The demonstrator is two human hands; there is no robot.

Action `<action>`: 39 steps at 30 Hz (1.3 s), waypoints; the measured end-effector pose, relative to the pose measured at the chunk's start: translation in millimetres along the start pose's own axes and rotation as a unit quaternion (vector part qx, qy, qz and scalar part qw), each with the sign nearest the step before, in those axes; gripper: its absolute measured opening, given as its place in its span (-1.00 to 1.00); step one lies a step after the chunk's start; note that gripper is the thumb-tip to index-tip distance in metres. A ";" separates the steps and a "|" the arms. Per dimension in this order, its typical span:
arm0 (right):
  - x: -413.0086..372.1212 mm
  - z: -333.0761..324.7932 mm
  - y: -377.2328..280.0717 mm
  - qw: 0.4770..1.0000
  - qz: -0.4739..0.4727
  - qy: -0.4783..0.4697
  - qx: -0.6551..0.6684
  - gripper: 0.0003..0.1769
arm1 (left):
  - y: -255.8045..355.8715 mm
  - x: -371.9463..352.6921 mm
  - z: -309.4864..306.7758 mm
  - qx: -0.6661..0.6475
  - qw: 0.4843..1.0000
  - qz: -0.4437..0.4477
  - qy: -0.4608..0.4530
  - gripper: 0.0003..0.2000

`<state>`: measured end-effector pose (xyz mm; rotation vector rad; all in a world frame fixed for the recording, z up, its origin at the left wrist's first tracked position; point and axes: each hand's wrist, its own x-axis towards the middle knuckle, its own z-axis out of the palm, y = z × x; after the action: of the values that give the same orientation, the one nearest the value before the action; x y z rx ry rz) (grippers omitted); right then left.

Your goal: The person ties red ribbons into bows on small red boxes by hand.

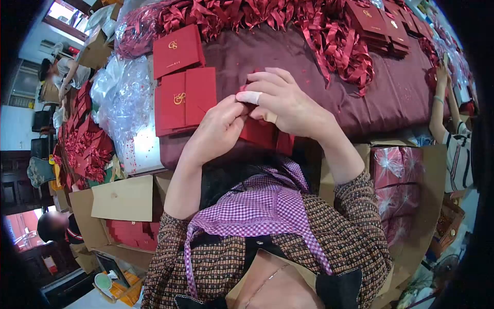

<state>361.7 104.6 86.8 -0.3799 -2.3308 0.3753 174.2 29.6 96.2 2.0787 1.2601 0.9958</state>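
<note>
My left hand and my right hand meet over a red gift bag at the near edge of the cloth-covered table. Both are closed, their fingertips pinched together at the bag's upper part. A small bit of red shows between the fingers, but the exact grip is hidden. White tape wraps one finger of my right hand. Beside my left hand lies a stack of flat red bags with a gold logo, and another red stack sits behind it.
Loose red ribbons hang over the dark red cloth. More red bags stand at the far right. Clear plastic lies at the left. Open cartons flank my body. Other people are at both sides; a co-worker's arm reaches in from the right.
</note>
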 end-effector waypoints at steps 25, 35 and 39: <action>-24.5 4.0 13.6 0.898 0.123 0.031 0.421 -0.71 | -16.5 -18.6 20.6 -0.467 0.873 -0.138 0.035 -0.71; -67.5 -27.9 82.2 0.974 0.187 0.130 0.012 -0.73 | -18.1 -7.4 15.5 -0.391 0.879 -0.239 0.131 -0.93; -113.4 -54.5 115.2 0.957 0.247 0.035 -0.149 -0.74 | -32.1 -6.8 15.1 -0.428 0.856 -0.238 0.163 -0.90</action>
<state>496.9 175.9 10.9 -1.1151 -2.2027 0.2362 167.4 36.9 61.5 0.8863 1.0954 1.3612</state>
